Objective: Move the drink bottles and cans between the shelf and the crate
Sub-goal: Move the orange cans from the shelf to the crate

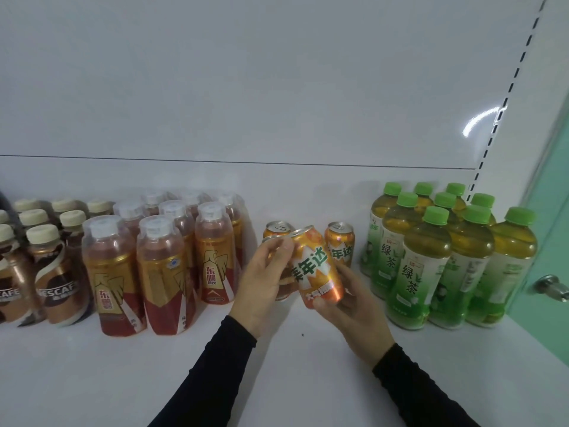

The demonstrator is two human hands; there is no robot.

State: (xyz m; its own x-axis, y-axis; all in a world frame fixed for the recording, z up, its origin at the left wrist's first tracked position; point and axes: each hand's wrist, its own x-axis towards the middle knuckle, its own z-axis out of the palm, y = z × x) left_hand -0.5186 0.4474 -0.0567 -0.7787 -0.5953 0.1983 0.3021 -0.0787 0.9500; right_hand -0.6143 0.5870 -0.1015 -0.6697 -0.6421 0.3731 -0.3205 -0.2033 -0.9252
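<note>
An orange can (317,268) is tilted in the air above the white shelf (92,380). My right hand (354,312) grips its lower end from below. My left hand (264,282) touches its upper left side, thumb near the rim. Behind it stand more orange cans: one at the back left (277,229), one at the back right (340,241), and one (284,289) mostly hidden behind my left hand. Green tea bottles (431,266) stand in a group on the right. Amber energy drink bottles (160,266) stand left of centre. No crate is in view.
Brown coffee bottles (46,272) fill the far left of the shelf. A slotted upright (505,112) runs up the white back panel at the right. A green door with a metal knob (551,286) sits past the shelf's right edge.
</note>
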